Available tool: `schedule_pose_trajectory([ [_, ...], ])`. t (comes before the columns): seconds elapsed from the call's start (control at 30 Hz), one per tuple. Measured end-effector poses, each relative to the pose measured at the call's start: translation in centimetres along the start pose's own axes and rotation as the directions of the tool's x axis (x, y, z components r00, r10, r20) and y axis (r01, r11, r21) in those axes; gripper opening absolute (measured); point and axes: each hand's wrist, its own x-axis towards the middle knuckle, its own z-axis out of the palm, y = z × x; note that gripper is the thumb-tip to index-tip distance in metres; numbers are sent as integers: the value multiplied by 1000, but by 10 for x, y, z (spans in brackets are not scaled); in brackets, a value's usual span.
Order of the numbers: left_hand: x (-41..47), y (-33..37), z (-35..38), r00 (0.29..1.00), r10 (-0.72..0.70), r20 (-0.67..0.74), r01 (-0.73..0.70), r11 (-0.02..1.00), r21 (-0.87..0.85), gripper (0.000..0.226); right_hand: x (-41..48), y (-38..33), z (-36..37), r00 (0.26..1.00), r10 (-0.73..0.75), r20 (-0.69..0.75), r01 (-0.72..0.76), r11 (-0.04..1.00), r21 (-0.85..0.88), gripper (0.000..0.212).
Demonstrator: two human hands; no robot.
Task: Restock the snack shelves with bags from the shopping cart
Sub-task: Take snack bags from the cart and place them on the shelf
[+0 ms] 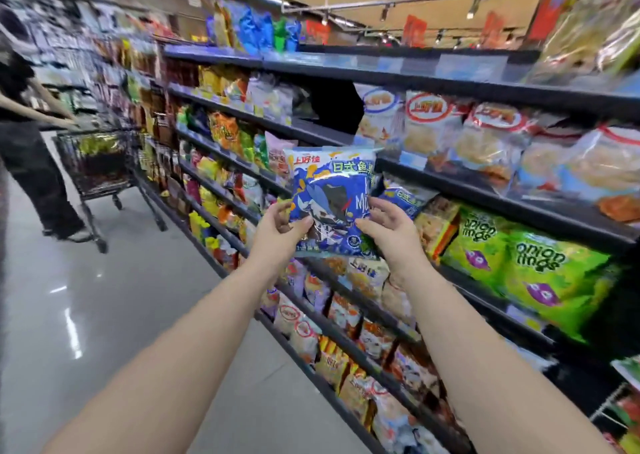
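Two bare forearms reach up from the bottom edge, nearest the camera. The left hand [278, 228] pinches the lower left corner of one blue snack bag [332, 197], thumb in front and fingers behind; the right hand [388, 225] pinches its lower right edge the same way. The bag is held upright in the air in front of the shelves [450, 176], at about 12 o'clock from the hands. Just behind it, at 2 o'clock, one matching blue bag [403, 195] sits on a shelf. Further right at 3 o'clock stand two green onion rings bags [540, 266]. At 10 o'clock, well apart, one black shopping cart [93, 162] stands on the glossy floor [104, 297], with another person's arm [41, 114] reaching to its handle
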Motion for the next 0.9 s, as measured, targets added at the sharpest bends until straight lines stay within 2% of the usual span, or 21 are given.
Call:
schedule_pose_trajectory([
  [0.1,67,20,-2,997,77,11,-77,997,7,42,59,-16,17,991,-115,-64,113,993,-33,34],
  [0.33,227,75,17,972,230,48,-232,972,29,42,211,-65,32,950,-301,-84,294,952,-81,30],
  [0.5,325,114,30,949,300,93,-300,954,-14,40,295,-104,40,893,-432,-127,415,899,-138,29],
  [0.7,422,159,60,893,431,131,-426,902,-64,34,368,-146,36,830,-535,-160,499,839,-218,27],
  [0.9,495,194,111,815,489,311,-477,871,-120,45,413,-178,19,710,-633,-309,521,766,-376,29],
])
